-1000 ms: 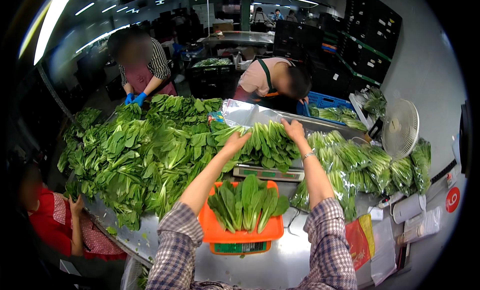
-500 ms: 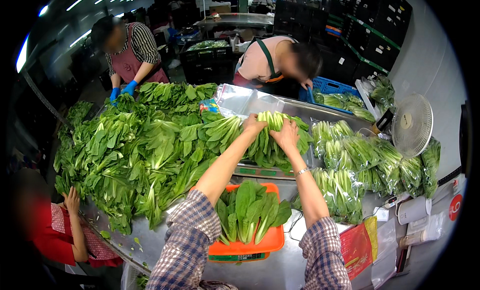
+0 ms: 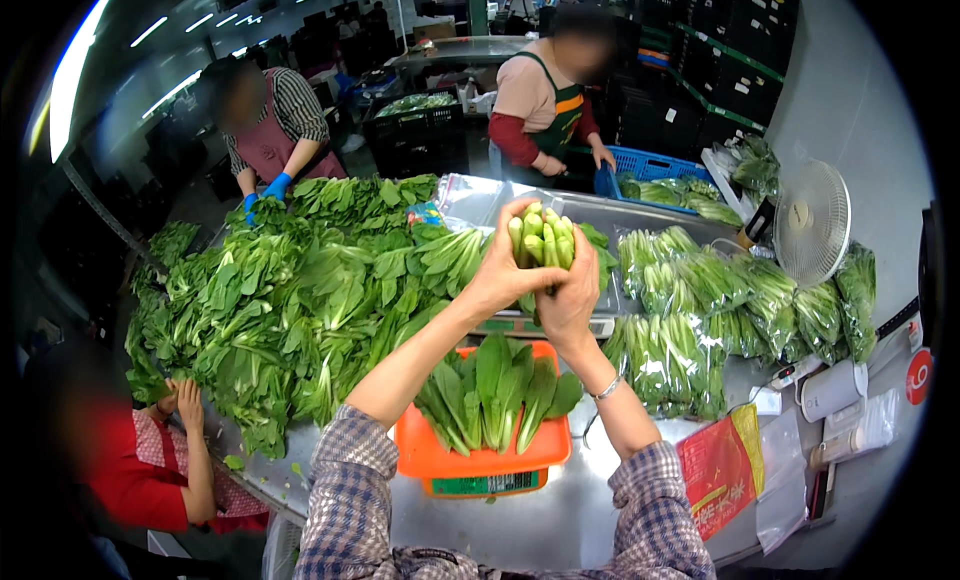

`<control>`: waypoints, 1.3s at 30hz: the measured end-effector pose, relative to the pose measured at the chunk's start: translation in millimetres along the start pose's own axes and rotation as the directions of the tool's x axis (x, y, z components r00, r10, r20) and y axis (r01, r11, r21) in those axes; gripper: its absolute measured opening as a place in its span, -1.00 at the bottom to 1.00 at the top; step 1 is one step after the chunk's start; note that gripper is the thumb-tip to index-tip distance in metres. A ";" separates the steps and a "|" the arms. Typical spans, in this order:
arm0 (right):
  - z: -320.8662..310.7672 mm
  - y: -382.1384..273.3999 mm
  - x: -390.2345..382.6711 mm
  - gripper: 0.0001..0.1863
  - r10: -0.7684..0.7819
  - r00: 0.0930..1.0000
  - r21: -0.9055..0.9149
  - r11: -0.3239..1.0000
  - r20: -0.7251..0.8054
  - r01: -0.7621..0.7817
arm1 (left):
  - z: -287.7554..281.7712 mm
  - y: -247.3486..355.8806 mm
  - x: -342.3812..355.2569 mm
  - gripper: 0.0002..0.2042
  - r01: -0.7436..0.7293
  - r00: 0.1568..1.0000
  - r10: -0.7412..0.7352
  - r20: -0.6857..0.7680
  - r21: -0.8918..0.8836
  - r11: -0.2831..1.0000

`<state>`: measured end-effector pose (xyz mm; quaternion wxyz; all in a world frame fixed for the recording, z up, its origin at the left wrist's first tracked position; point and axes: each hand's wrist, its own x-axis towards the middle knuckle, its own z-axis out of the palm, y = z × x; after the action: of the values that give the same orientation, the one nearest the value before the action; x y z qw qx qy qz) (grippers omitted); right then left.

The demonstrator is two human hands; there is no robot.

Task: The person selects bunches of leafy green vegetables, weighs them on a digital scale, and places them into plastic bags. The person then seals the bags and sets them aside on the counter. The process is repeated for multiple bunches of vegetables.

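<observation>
- Left hand point(image 3: 497, 268) and right hand point(image 3: 574, 292) close around a bundle of greens point(image 3: 542, 237) (pale stem ends showing), pressing it between them.
- Nearer the body, an orange tray point(image 3: 418, 458) holds leafy greens point(image 3: 492, 392).
- Farther out on the tabletop point(image 3: 585, 515), a loose heap point(image 3: 265, 325) lies left, bagged greens point(image 3: 668, 368) right.

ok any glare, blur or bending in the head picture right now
Head view: the tube light at upper left glares, and the metal table shines; head view: a curved black border, with the stacked crates leaning outward; head view: nearby co-workers' heads blurred, the held bunch of greens fairly sharp.
</observation>
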<state>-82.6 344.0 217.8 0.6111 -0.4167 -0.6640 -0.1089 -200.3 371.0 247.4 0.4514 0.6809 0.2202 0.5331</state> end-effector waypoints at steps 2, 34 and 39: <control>-14.2 -36.9 0.1 -0.20 -0.012 0.999 0.100 0.995 -0.034 0.016 | 11.0 44.4 -22.0 -0.12 -0.115 0.993 0.117 -0.033 0.058 0.992; -92.6 -221.4 -215.1 -0.41 0.004 0.101 0.085 -0.574 0.995 -0.815 | 12.2 94.0 -392.2 0.00 0.105 0.926 0.308 -0.220 0.931 0.350; -62.7 -210.0 -211.2 -0.44 0.056 0.330 0.328 0.043 0.942 -0.944 | 12.8 72.1 -405.4 -0.42 0.283 0.683 -0.402 -0.610 -0.286 0.916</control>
<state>-201.5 82.1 118.2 0.3753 -0.2330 -0.5307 0.7234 -337.3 13.7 94.6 0.4921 0.3553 0.4426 0.6601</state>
